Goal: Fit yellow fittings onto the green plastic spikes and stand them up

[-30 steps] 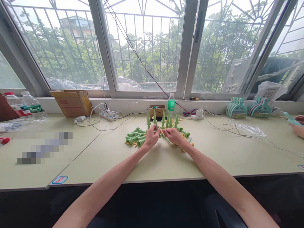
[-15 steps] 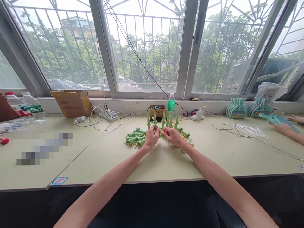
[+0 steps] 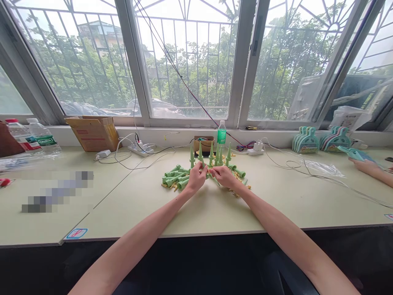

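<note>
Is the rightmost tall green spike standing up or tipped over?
Standing up. The spike points its tip upward, beyond the right hand.

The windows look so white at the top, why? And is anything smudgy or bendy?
Head view: pale sky glares through the windows; head view: a patch at left is hidden by grey squares; head view: window frames lean outward at the sides, maybe wide-lens stretching; head view: the bit at the right hand is too small to make out.

Upright cones [image 3: 229, 156] lt grn; loose cones [image 3: 173, 179] same. Small pegs [image 3: 248, 187] yel-orange. Tabletop [image 3: 138, 209] pale cream-yel. Carton [image 3: 95, 137] brn. Ctr bottle lbl [image 3: 221, 136] grn. Far-L bottle cap [image 3: 11, 121] red. L sticker [image 3: 77, 233] blue-bordered, red mark.
</note>
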`<state>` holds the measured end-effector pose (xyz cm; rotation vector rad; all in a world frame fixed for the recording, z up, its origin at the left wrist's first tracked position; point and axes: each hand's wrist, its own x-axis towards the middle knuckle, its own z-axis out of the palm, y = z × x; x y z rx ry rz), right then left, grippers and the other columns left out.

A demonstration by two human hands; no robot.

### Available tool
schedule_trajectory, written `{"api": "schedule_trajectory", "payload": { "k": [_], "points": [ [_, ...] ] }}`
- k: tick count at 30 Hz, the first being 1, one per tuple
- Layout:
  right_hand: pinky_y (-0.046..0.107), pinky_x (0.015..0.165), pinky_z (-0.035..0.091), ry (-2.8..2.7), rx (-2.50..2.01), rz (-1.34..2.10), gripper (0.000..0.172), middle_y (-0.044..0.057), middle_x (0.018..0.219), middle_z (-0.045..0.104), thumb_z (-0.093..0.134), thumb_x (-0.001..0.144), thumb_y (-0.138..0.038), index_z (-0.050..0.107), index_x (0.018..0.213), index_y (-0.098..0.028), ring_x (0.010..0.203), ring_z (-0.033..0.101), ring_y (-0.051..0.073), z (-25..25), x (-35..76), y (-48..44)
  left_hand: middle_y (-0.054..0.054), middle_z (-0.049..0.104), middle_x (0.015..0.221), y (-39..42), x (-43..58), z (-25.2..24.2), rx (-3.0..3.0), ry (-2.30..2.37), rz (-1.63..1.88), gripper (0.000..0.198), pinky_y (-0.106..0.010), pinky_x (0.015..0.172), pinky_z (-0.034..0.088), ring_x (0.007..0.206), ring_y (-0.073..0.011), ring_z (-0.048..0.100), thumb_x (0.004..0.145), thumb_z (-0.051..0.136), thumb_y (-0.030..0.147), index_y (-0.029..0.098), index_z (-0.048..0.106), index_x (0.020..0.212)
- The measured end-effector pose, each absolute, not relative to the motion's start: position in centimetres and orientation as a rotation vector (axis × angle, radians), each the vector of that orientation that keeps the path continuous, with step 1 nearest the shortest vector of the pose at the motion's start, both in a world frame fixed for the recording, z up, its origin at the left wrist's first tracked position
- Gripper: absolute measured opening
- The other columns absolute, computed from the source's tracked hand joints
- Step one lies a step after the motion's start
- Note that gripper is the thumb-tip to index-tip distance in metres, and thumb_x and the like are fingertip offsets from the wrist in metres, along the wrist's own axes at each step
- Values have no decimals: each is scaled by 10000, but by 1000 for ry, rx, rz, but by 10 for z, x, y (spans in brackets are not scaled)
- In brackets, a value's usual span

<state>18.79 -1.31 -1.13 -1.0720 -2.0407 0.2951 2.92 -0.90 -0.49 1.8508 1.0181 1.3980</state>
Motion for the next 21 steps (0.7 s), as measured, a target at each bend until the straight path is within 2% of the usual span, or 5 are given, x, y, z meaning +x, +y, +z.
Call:
{"api": "schedule_trajectory", "payload": {
  "k": [11, 21],
  "points": [
    [238, 544, 285, -2027, -1101, 267, 387, -15, 541, 480, 390, 911, -327, 470, 569, -164, 523, 378, 91, -5, 189, -14, -26, 598, 757, -8, 31, -3, 1864, 1010, 1429, 172, -248, 572, 418, 694, -142, 566, 864, 486, 333, 185, 517, 784],
    [236, 544, 287, -1993, -1102, 262, 393, -5, 567, 513, 386, 927, -363, 505, 611, -162, 538, 390, 100, -6, 188, -15, -27, 594, 731, -5, 28, -4, 1850, 1019, 1456, 173, -262, 605, 440, 681, -147, 562, 862, 480, 342, 185, 523, 804]
  ]
}}
